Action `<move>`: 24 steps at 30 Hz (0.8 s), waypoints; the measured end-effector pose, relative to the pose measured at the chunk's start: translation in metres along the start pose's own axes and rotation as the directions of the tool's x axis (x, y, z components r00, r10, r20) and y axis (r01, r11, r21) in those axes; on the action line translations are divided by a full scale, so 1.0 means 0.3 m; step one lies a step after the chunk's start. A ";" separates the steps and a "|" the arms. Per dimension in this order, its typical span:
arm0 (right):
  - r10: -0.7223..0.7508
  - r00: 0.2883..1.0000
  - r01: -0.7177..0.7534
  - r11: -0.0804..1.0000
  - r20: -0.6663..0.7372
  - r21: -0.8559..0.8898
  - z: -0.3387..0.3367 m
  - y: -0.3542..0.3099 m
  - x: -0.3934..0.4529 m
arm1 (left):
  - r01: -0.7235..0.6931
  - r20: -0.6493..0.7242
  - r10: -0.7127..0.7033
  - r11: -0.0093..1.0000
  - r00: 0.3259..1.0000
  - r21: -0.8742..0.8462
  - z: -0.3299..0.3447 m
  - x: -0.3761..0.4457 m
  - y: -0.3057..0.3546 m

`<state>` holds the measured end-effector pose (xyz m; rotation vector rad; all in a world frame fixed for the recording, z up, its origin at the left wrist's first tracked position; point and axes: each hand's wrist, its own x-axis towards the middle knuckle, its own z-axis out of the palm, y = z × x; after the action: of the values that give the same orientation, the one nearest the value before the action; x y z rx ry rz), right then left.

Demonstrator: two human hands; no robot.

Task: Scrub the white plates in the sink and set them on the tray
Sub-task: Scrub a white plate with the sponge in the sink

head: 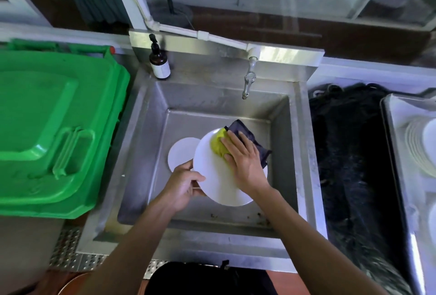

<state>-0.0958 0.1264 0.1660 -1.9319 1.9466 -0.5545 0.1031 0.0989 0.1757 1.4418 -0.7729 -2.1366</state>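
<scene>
Steel sink (141,143) seen from above. The left hand (182,185) grips the near-left rim of a white plate (217,176), thumb over the edge, holding it tilted above the basin. The right hand (243,161), fingers extended and flat, presses a yellow-green sponge (218,145) against the plate's upper face. A second white plate (180,153) lies behind, beside a dark cloth (245,134). Cleaned plates (417,143) lean stacked in the tray (391,129) at far right

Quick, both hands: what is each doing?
Left hand: grips the plate by its rim.
Right hand: flat, pressing the yellow sponge on it.
</scene>
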 end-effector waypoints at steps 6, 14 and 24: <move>-0.223 0.975 0.223 0.973 -0.013 0.054 -0.029 -0.026 -0.036 | -0.051 0.032 0.049 0.996 0.998 0.069 0.088 -0.046 0.007; -0.346 0.938 0.346 0.933 -0.012 0.103 -0.059 -0.072 -0.099 | -0.084 -0.019 0.086 0.992 0.996 0.099 0.154 -0.098 -0.024; -0.293 0.955 0.297 0.951 -0.056 0.084 -0.158 0.004 0.001 | -0.176 -0.078 0.176 0.984 0.981 0.010 0.234 -0.161 -0.035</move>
<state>-0.1204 0.1278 0.2064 -2.1817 1.6319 -0.7571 0.0539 0.1515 0.2225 1.3956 -0.8419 -1.9357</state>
